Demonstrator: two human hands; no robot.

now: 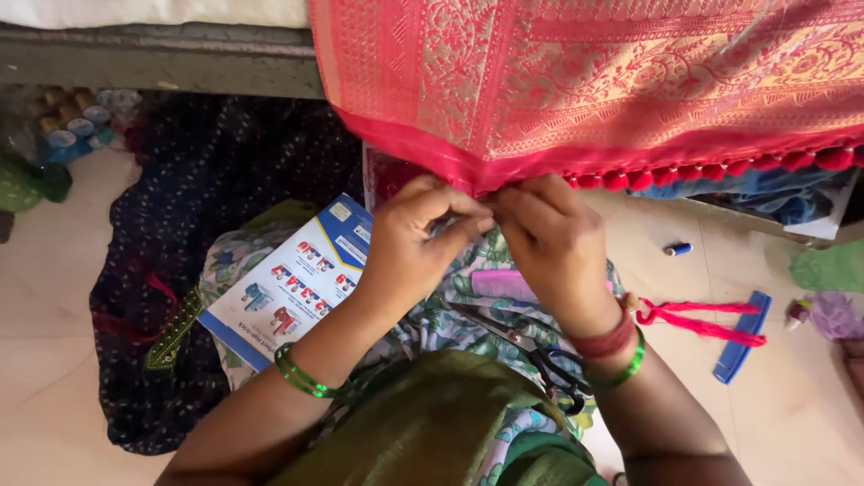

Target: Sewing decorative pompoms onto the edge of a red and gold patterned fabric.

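— What are the two hands doing up at that cloth?

— Both are pinching the lower hem of the red and gold brocade cloth (576, 81), which is hanging down over the edge of a bed (162, 58). The left hand (416, 236) is closing its grip on the hem, thumb and fingers pressed together on the fold. The right hand (551, 241) is meeting it from the other side, its grip also closed tight on the same spot, fingertips almost touching the left ones.

— Why so close together?

— I judge they are working on one small point of the edge, right where the row of red tassels (720, 171) is ending. I cannot tell whether a thread or needle is between the fingers; it is too small to see.

— And the cloth draped like that?

— Hanging over the bed edge is probably bringing the hem to hand height for someone sitting on the floor, with the weight keeping it taut.

— What is lying within reach?

— Black-handled scissors (531, 351) are resting on the person's lap, just below the right wrist. A pink comb (504, 283) is lying above them. A blue printed card (292, 283) is sitting by the left forearm. On the floor to the right, a bundle of red thread (697, 319) is lying beside a blue comb (742, 337). Thread spools (76, 121) are standing far left.
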